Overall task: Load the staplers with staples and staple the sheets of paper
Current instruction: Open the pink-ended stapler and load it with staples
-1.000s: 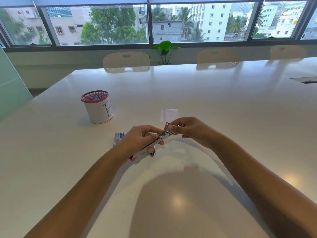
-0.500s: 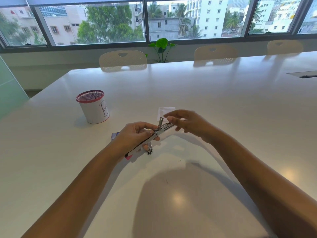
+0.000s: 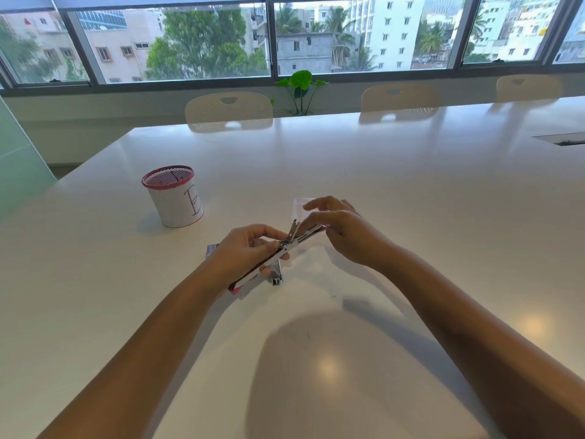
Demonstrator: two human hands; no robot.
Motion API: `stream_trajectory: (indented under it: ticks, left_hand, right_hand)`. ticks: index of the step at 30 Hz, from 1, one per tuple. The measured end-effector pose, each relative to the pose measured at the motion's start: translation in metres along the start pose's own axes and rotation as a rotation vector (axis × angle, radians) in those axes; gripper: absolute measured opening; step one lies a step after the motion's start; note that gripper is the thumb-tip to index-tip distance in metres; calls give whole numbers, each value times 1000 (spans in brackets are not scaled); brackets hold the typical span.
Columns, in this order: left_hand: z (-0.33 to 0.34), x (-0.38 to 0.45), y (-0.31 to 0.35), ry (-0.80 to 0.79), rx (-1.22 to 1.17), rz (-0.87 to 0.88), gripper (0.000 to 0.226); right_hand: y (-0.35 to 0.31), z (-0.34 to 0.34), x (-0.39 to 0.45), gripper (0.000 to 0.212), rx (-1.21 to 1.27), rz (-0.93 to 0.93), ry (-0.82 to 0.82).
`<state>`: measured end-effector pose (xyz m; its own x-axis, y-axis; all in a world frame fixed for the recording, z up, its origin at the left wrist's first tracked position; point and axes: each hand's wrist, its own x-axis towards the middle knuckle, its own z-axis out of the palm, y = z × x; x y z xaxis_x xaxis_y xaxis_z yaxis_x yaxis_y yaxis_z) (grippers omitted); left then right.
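Observation:
A silver stapler (image 3: 285,250) with a pink end is held opened out flat above the table, its staple channel facing up. My left hand (image 3: 247,248) grips its middle and rear. My right hand (image 3: 338,229) hovers over the front end of the channel, index and thumb pressing on it, other fingers spread. Whether it holds staples I cannot tell. A small white sheet of paper (image 3: 300,207) lies flat just beyond my right hand, partly hidden. A small staple box (image 3: 211,249) peeks out behind my left hand.
A white cup-like pen holder (image 3: 174,201) with a red mesh rim stands at the left. The white table (image 3: 411,191) stretches far ahead, with a cable slot (image 3: 563,139) at the right. Chairs (image 3: 228,110) and a plant (image 3: 300,87) stand beyond the far edge.
My right hand has loosened from a closed pinch at the stapler's front, its fingers lifting and spreading over the channel. The left hand keeps holding the stapler, which has stayed in place.

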<state>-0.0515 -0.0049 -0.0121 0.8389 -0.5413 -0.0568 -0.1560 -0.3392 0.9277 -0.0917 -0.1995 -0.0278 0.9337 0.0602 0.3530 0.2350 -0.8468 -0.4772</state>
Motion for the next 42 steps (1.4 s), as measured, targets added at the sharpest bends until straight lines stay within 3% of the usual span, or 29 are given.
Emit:
stream_trajectory:
  ticks: [5,10,13,18,26,28,32,35,39,42]
  left_hand:
    - [0,1,-2,-3,11,7,15]
    - [0,1,-1,9,-10,31,14]
    - [0,2,-2,17,-4,20,12]
    - [0,4,-5,51,16,30,10]
    - [4,8,-10,136,41,18,11]
    - [6,7,-11,148,54,31,9]
    - [16,7,-15,168,71,39,10]
    - [27,2,-12,87,-205,-84,11]
    - [33,-3,-1,-6,-619,-262,20]
    - [34,-7,4,-1,-720,-327,21]
  right_hand:
    - [6,-11,-1,52,-145,21,45]
    - [12,-5,3,40,71,80,172]
    - [2,-5,1,49,38,-17,205]
    - [-17,0,-3,53,-171,-174,104]
    - [-6,4,-2,38,-265,-120,129]
    - [-7,7,-3,27,-190,-82,133]
    - [-18,20,-5,22,218,61,226]
    - [-20,25,-4,11,383,174,295]
    - [-16,19,0,8,581,277,244]
    - [-15,19,1,7,627,296,194]
